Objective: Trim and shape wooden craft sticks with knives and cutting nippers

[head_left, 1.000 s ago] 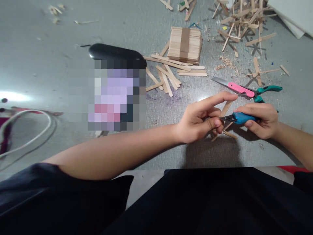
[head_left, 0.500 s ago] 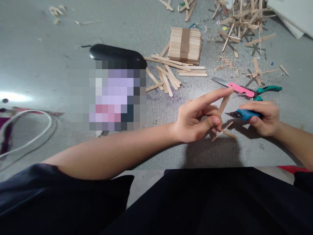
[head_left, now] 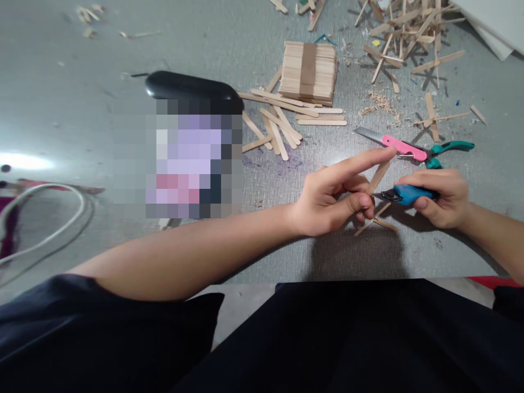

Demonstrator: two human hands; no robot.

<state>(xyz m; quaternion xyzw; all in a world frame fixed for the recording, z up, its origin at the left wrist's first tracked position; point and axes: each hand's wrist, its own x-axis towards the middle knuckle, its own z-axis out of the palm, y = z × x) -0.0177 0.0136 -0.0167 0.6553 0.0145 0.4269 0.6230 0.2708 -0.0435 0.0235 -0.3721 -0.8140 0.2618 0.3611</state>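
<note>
My left hand [head_left: 339, 194] pinches a wooden craft stick [head_left: 380, 176] between thumb and fingers, with the index finger stretched along to its upper end. My right hand [head_left: 444, 197] is closed round a blue utility knife [head_left: 411, 194]. The knife's blade points left and meets the stick close to my left thumb; the exact contact is partly hidden. Below the left fingers, two crossed craft sticks [head_left: 385, 224] show against the table; I cannot tell whether they join the held stick.
Beyond my hands lie a pink folding saw [head_left: 403, 147] and green-handled pliers [head_left: 454, 146]. A banded bundle of craft sticks [head_left: 321, 71] stands near loose sticks [head_left: 282, 123]. Crossed sticks [head_left: 421, 27] pile at back right. A black device [head_left: 192, 84] and white cable [head_left: 82, 191] are leftward.
My right hand has brought the knife blade left, from just beside the held stick to against it near my left thumb. My left hand has shifted slightly right.
</note>
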